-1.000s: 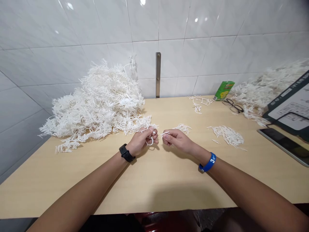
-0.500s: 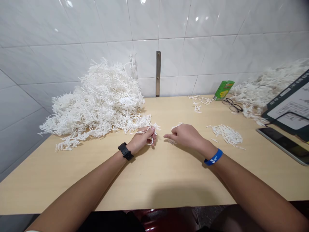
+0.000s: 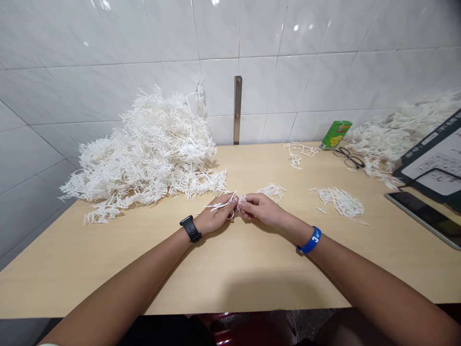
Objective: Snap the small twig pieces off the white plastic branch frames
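My left hand (image 3: 215,215), with a black watch on its wrist, is closed on a thin white branched plastic piece (image 3: 219,205) whose strands stick out over the fingers. Fingertips touching it, my right hand (image 3: 262,209) pinches the end of the same white piece; a blue wristband circles that wrist. Just behind the right hand lies a small pile of short white bits (image 3: 273,191). A larger pile of loose white pieces (image 3: 342,202) sits to its right. To the left rises a big heap of white branched pieces (image 3: 154,149).
At the back right stand a green carton (image 3: 335,135) and a pair of glasses (image 3: 349,157). Another white heap (image 3: 399,129) lies behind a dark printed box (image 3: 432,158). A phone (image 3: 425,216) rests at the right. A metal bar (image 3: 237,110) is fixed to the tiled wall.
My right hand has moved left from the small pile to meet my left hand, and its fingers now pinch the white piece. The small pile has come into fuller view.
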### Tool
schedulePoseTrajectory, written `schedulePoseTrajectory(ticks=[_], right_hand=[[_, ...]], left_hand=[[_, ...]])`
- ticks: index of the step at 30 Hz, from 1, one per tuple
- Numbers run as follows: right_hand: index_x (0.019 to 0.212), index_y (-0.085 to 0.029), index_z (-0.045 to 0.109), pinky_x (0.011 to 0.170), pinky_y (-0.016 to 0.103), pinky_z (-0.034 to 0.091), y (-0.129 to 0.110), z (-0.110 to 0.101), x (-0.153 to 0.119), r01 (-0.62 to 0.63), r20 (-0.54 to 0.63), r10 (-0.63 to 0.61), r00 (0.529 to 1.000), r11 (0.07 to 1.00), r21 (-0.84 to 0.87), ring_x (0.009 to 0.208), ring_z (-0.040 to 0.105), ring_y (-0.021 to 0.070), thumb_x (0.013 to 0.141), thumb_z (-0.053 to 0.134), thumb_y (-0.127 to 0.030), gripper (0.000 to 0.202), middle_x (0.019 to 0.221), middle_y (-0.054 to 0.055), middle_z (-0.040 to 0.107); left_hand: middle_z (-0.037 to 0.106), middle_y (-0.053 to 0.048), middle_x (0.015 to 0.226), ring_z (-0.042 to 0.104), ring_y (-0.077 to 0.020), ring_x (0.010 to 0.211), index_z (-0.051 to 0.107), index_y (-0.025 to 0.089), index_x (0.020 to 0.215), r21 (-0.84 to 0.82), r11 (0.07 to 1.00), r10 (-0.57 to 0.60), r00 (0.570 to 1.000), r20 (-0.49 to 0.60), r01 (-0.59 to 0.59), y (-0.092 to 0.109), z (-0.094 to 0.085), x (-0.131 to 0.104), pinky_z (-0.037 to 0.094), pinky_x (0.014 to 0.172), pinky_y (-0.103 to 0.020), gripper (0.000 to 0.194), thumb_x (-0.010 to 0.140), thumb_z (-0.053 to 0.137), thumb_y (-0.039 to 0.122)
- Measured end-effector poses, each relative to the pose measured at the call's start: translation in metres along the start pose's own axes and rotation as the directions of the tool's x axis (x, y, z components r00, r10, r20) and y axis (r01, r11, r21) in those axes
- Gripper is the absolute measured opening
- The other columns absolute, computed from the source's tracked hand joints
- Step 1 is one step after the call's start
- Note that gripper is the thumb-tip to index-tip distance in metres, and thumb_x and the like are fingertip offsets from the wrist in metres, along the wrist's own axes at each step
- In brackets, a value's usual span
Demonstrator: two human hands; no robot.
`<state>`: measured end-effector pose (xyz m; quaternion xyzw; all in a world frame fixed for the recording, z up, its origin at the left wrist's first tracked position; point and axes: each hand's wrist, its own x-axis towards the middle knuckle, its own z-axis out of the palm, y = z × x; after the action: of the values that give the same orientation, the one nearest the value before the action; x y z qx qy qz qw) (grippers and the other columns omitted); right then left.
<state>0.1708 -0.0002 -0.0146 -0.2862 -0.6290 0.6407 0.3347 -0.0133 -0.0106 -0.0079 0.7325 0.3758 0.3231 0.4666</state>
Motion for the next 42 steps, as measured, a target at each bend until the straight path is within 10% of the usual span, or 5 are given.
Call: schedulePoseTrajectory(ticks=[21, 26, 35, 37, 42], right_hand=[[0.053, -0.015, 0.062, 0.054, 0.026, 0.042, -0.011, -0.006, -0.008, 0.02, 0.095, -0.014, 0.995, 0.997, -0.072, 0.064, 0.06, 0.0173, 0.08, 0.064, -0.05, 0.044, 0.051, 0.004, 0.057], [0.049, -0.016, 0.06, 0.064, 0.028, 0.045, -0.01, -0.008, -0.007, 0.074, 0.147, -0.057, 0.987, 0.991, -0.113, 0.082, 0.065, 0.0242, 0.079, 0.063, -0.052, 0.047, 0.046, 0.005, 0.055], [0.052, -0.018, 0.049, 0.053, 0.027, 0.033, -0.012, -0.008, -0.007, 0.132, 0.093, -0.124, 0.988, 0.988, -0.077, 0.049, 0.041, 0.0112, 0.085, 0.054, -0.041, 0.04, 0.049, -0.002, 0.046], [0.052, -0.018, 0.047, 0.053, 0.027, 0.028, -0.015, -0.012, -0.007, 0.095, 0.017, -0.095, 0.995, 0.932, -0.35, 0.049, 0.038, 0.0102, 0.087, 0.05, -0.037, 0.04, 0.049, -0.002, 0.043], [0.048, -0.018, 0.036, 0.054, 0.029, 0.017, -0.02, -0.022, -0.005, -0.063, -0.144, -0.142, 0.979, 0.46, -0.886, 0.049, 0.026, 0.0098, 0.087, 0.052, -0.041, 0.047, 0.047, -0.003, 0.033]], left_hand=[[0.052, -0.001, 0.064, 0.046, -0.0122, 0.062, 0.053, 0.016, 0.06, -0.345, 0.934, -0.042, 0.988, 0.146, 0.091, 0.013, -0.003, 0.0, 0.035, 0.062, -0.028, 0.025, 0.079, 0.055, 0.032], [0.05, -0.001, 0.062, 0.047, -0.0134, 0.064, 0.05, 0.016, 0.056, -0.481, 0.869, -0.046, 0.985, 0.165, 0.121, 0.013, 0.002, -0.001, 0.036, 0.065, -0.028, 0.02, 0.072, 0.057, 0.026], [0.043, 0.0, 0.065, 0.047, -0.0108, 0.066, 0.035, 0.017, 0.049, -0.782, 0.615, -0.119, 0.992, 0.029, 0.096, 0.017, -0.009, 0.002, 0.041, 0.067, -0.024, 0.037, 0.074, 0.062, 0.022], [0.045, 0.0, 0.066, 0.048, -0.0119, 0.069, 0.037, 0.017, 0.052, -0.731, 0.679, -0.102, 0.995, 0.001, 0.07, 0.013, -0.014, 0.003, 0.041, 0.07, -0.025, 0.036, 0.077, 0.062, 0.025], [0.049, 0.0, 0.067, 0.047, -0.0131, 0.068, 0.045, 0.018, 0.059, -0.469, 0.881, -0.077, 0.997, -0.015, 0.061, 0.009, -0.015, 0.003, 0.038, 0.069, -0.027, 0.028, 0.081, 0.058, 0.029]])
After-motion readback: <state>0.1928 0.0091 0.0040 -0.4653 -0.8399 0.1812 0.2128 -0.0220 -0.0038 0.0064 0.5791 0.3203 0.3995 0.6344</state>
